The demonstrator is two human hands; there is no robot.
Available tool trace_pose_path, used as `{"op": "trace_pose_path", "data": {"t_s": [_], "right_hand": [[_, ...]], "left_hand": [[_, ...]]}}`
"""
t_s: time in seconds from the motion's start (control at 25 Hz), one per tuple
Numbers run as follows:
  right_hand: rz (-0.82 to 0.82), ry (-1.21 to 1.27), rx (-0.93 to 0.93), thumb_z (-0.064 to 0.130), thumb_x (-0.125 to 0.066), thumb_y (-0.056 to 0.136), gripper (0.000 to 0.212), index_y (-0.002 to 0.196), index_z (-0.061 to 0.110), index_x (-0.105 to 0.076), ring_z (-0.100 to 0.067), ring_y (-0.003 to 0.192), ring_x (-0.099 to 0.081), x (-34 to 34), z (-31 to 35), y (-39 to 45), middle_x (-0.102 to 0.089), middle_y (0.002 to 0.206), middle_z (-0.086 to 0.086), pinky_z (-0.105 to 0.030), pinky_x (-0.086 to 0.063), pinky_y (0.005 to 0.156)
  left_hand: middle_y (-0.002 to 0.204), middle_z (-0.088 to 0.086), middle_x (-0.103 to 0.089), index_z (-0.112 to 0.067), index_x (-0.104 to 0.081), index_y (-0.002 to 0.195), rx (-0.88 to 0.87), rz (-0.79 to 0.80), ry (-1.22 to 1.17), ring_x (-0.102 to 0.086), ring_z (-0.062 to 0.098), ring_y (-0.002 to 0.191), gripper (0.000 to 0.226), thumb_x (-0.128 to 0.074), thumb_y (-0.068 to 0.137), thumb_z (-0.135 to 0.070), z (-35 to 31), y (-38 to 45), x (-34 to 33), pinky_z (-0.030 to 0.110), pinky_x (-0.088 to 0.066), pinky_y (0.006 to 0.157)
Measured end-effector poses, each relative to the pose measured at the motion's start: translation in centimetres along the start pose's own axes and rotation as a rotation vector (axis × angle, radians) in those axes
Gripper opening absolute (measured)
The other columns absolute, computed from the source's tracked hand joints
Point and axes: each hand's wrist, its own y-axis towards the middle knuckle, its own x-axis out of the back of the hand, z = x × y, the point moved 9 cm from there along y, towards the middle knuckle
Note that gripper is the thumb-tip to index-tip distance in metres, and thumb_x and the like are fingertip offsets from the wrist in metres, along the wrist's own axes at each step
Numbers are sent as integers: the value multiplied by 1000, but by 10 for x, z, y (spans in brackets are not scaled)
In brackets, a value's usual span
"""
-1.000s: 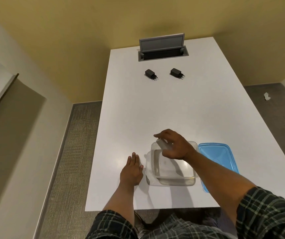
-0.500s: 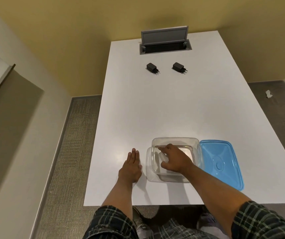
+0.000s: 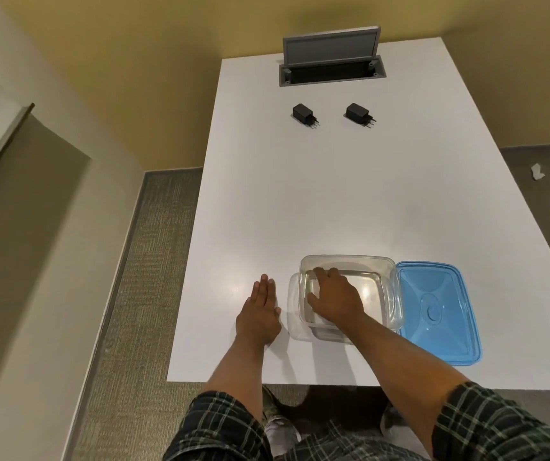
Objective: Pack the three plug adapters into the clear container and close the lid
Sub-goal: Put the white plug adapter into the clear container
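Clear container (image 3: 350, 264) near the bench's (image 3: 333, 201) near edge holds the right hand (image 3: 335, 299) — fingers on a white adapter (image 3: 313, 285) — left hand (image 3: 260, 316) flat.

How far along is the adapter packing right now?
Done: nothing is finished. In hand: the right hand is down inside the clear container with a white object, seemingly the first adapter, under its fingers; the left hand lies flat on the table. Left: two black adapters remain at the far end, and the blue lid lies beside the container.

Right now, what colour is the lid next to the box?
Blue. The lid shows best in the head view.
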Motion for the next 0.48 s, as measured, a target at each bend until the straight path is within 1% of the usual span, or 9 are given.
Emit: {"op": "trace_pose_path", "data": {"t_s": [0.12, 0.24, 0.36, 0.48], "right_hand": [[-32, -70, 7, 46, -51, 93, 54, 137, 16, -42, -33, 101, -61, 3, 1, -5, -51, 123, -13, -38, -52, 72], [-61, -168, 60, 47, -45, 97, 55, 141, 14, -38, -32, 92, -65, 6, 5, -9, -50, 125, -14, -37, -50, 65], [-27, -218, 109, 45, -44, 98, 57, 144, 12, -35, -33, 91, -66, 5, 8, -11, -46, 132, -16, -38, -51, 67], [-25, -201, 117, 47, -45, 97, 55, 141, 14, -38, -34, 90, -68, 13, 8, -11, -45, 135, -14, -38, -51, 67]], "left_hand": [[167, 7, 19, -11, 11, 158, 17, -1, 39, 10, 24, 156, 66, -27, 107, -28, 1, 1, -3, 37, -16, 125], [167, 7, 18, -11, 11, 159, 26, 11, 84, 9, 24, 156, 66, -27, 107, -29, 0, 3, -3, 37, -19, 124], [167, 6, 17, -11, 10, 159, 45, 29, 144, 7, 23, 156, 66, -26, 107, -31, -3, 2, 0, 36, -23, 122], [167, 8, 15, -9, 9, 159, 44, 61, 239, 5, 24, 156, 66, -26, 107, -31, -7, 1, 2, 35, -27, 120]]}}
